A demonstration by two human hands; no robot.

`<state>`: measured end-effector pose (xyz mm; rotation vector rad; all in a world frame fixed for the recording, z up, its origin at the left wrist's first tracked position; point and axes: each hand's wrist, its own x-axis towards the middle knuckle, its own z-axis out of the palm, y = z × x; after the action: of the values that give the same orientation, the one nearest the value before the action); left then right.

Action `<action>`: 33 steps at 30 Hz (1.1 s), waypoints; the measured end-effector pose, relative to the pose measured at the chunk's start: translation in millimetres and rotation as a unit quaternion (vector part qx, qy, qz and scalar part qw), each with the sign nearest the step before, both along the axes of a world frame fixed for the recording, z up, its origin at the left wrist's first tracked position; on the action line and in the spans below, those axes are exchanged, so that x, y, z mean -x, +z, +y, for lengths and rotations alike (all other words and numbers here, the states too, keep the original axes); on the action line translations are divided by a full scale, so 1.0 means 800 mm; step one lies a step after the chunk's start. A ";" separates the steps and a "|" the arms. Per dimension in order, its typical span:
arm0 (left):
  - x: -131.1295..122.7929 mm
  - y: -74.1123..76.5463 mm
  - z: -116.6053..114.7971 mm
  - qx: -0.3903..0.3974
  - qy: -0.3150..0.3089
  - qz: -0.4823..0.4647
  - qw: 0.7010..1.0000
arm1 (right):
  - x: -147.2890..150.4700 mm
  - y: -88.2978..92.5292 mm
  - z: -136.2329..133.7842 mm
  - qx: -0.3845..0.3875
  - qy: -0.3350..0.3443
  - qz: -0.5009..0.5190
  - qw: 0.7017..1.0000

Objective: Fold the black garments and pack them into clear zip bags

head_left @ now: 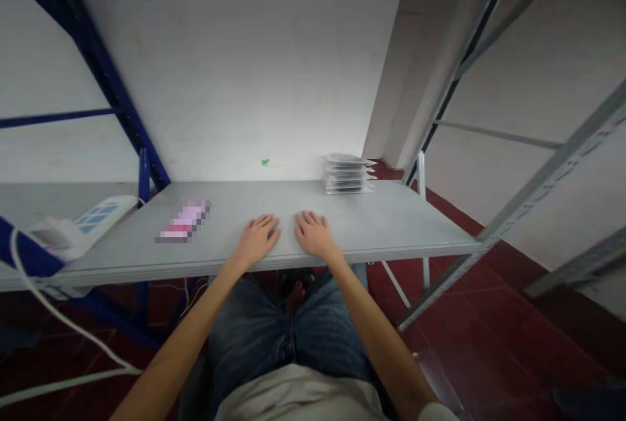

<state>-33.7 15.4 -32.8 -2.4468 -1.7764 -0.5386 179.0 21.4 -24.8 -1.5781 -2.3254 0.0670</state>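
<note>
The tabletop [401,225] is grey; the stacked packets [346,176], whitish; the jeans [249,326], blue; the floor [489,336], dark red.

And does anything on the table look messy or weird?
A little. The white stack by the wall looks askew, sticking out unevenly on its right. The pink thing left of the left hand shows only as blurry squares. Nothing looks spilled.

head cam | looks forward, down | close above grey tabletop [405,222]
</note>
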 end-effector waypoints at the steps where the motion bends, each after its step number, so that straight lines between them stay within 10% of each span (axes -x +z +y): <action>1: 0.000 0.000 0.000 -0.001 0.001 0.000 1.000 | 0.000 0.000 0.000 -0.002 0.000 0.000 1.000; 33: 0.000 0.000 -0.001 0.010 0.025 0.027 0.999 | 0.003 -0.004 0.006 0.032 0.008 -0.013 0.999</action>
<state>-33.7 14.2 -33.0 -2.3987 -1.8256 -0.4495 176.6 25.9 -28.2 -1.5988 -2.3787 0.1281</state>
